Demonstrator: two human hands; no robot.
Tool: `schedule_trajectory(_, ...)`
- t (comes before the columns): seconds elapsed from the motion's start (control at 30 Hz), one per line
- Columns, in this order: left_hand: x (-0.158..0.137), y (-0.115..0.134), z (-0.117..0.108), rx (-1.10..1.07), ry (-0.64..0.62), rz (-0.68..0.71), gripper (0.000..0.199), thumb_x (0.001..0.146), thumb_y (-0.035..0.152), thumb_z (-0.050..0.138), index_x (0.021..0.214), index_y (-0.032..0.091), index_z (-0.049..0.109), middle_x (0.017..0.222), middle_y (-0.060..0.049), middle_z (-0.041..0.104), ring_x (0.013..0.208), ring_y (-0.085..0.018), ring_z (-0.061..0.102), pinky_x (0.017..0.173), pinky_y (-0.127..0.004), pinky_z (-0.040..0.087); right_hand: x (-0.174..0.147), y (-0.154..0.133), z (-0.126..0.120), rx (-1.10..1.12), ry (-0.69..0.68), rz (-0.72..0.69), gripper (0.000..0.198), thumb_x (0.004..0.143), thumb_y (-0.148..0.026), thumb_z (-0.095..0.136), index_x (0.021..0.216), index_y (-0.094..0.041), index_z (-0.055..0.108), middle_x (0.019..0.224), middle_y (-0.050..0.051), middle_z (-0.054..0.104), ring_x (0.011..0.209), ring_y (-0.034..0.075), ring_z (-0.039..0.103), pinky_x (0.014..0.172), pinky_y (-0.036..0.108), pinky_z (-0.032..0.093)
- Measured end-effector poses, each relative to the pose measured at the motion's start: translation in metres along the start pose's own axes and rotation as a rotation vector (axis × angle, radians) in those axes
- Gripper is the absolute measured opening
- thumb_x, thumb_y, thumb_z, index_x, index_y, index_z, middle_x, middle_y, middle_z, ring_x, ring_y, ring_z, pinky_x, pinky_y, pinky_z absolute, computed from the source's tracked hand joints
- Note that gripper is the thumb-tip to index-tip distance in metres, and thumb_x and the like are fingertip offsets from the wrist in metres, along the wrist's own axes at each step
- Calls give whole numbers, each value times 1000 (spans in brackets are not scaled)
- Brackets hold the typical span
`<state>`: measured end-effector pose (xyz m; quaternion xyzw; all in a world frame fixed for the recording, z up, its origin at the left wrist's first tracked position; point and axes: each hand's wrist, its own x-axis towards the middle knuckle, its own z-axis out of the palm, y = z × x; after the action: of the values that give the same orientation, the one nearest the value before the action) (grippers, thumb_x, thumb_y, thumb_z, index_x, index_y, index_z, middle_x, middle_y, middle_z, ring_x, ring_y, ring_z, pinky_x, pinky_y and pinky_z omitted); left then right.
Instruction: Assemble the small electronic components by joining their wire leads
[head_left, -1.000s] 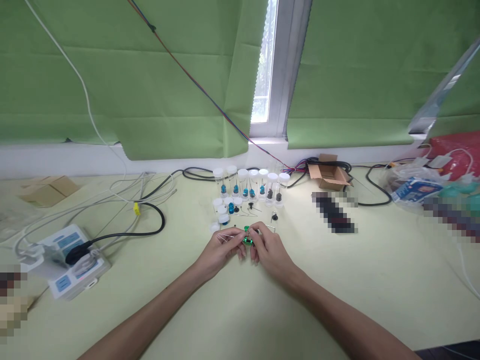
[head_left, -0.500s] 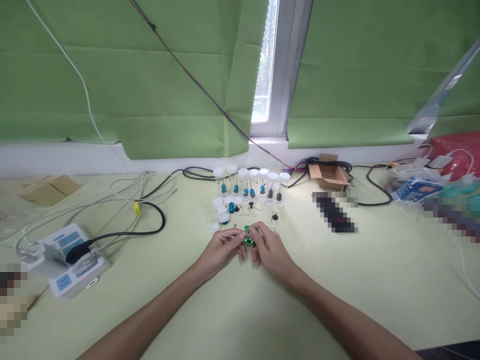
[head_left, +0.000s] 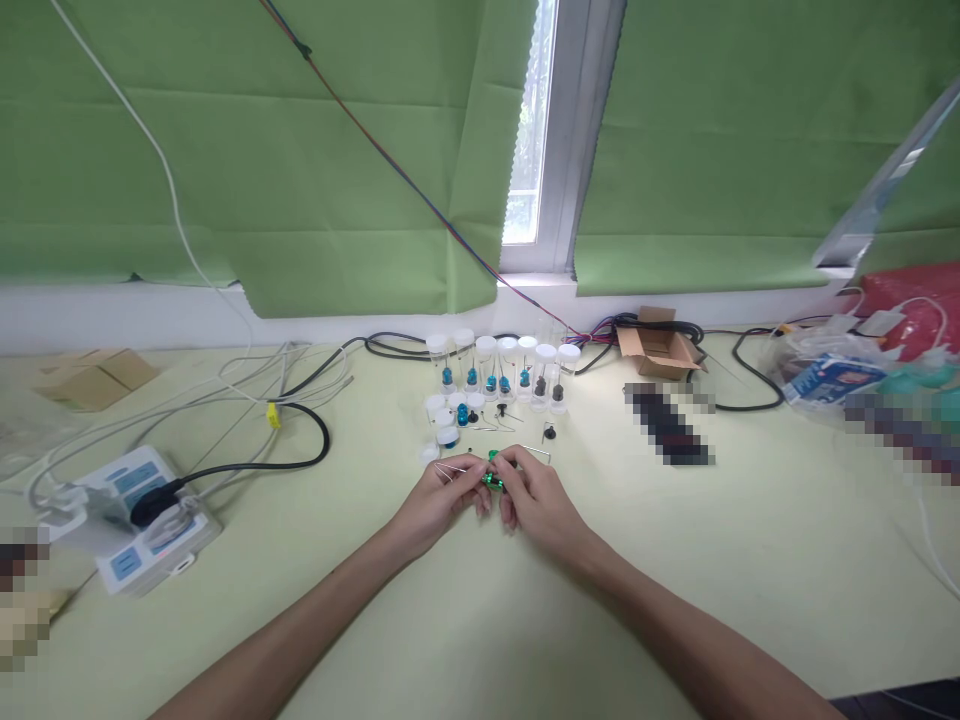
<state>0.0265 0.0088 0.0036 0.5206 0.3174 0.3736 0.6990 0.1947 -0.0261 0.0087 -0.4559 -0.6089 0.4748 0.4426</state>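
Note:
Over the middle of the table, my left hand (head_left: 439, 500) and my right hand (head_left: 536, 492) are close together, fingers pinched around a small shiny green metal part (head_left: 493, 482). The fingertips cover much of it. Thin bent metal rods (head_left: 450, 470) lie against the fingers of my left hand. An L-shaped thin rod (head_left: 540, 453) shows just past my right hand; I cannot tell whether the hand touches it. Just beyond are loose white caps (head_left: 447, 436), a small blue part (head_left: 463, 414) and a black part with a rod (head_left: 550, 432).
Several clear tubes (head_left: 491, 368) with white lids, holding blue or dark parts, stand behind the hands. An opened cardboard box (head_left: 658, 352) is at the back right. On the left lie a power strip (head_left: 131, 490) and tangled cables (head_left: 307, 465). A plastic bag (head_left: 817, 370) sits at right.
The green part has shifted slightly to the left and turned a little between the fingers. Both hands keep their pinch almost in the same place.

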Motion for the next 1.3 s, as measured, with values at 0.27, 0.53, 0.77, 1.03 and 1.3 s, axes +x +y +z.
schedule_trajectory(0.27,0,-1,-1,2,-7,3,26,90,35,62,84,11,70,70,-4,62,62,-12,57,59,-24,46,-1,-2,0,2,-14,10,28,97,-48,44,97,-21,53,49,-7,53,43,11,49,46,21,39)
schedule_trajectory(0.53,-1,0,1,33,-4,4,27,89,37,63,85,12,70,66,-3,60,61,-13,57,58,-25,46,0,-3,-1,-24,-25,1,29,99,-45,39,88,-22,52,45,-7,50,41,11,46,48,21,38)
schedule_trajectory(0.77,0,-1,1,65,-18,11,27,90,36,60,85,12,70,66,-4,61,62,-13,58,60,-26,45,-1,-1,-1,-30,-25,-8,29,99,-45,40,88,-22,52,46,-7,51,42,11,47,48,21,38)
schedule_trajectory(1.03,-1,-4,0,113,-27,16,27,91,36,59,83,12,69,68,-6,64,62,-14,58,62,-27,45,-1,-4,-2,-25,-58,-22,27,96,-47,47,95,-21,54,52,-6,55,45,11,50,48,21,39)
schedule_trajectory(1.3,-1,-6,0,115,-16,21,28,89,37,61,78,12,68,66,-6,63,61,-14,57,61,-27,45,-3,-6,-2,-10,-78,-33,27,94,-47,50,100,-21,54,62,-3,60,48,11,49,50,22,40)
